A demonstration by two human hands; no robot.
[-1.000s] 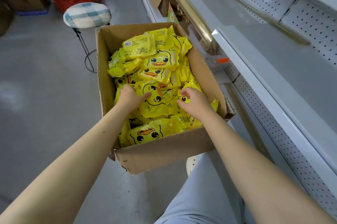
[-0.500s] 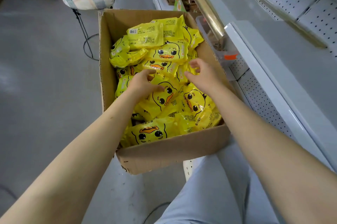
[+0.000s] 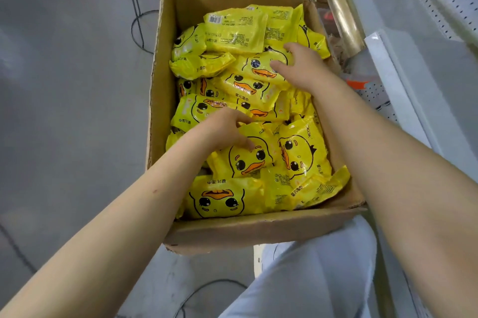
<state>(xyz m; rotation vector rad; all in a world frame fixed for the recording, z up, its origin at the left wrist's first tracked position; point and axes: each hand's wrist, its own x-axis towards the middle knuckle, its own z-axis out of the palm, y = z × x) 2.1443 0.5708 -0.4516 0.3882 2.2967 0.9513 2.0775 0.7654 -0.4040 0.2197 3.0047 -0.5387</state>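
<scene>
An open cardboard box in front of my knees is filled with several yellow packs printed with a cartoon duck face. My left hand lies in the middle of the pile, its thumb across the top of one duck pack and its fingers curled over that pack's upper edge. Farther back, my right hand grips another duck pack near the box's right wall, thumb on the printed face and fingers over the far edge. Two packs at the back lie label side up.
A white metal shelf unit with perforated backing runs along the right of the box. A stool's wire frame stands on the grey floor at the back left. A gold-coloured roll and small cartons lie behind the box on the low shelf.
My right hand has moved farther back in the box onto a duck pack near the right wall. My left hand stays on the pack in the middle. The camera has tilted down and closer.
</scene>
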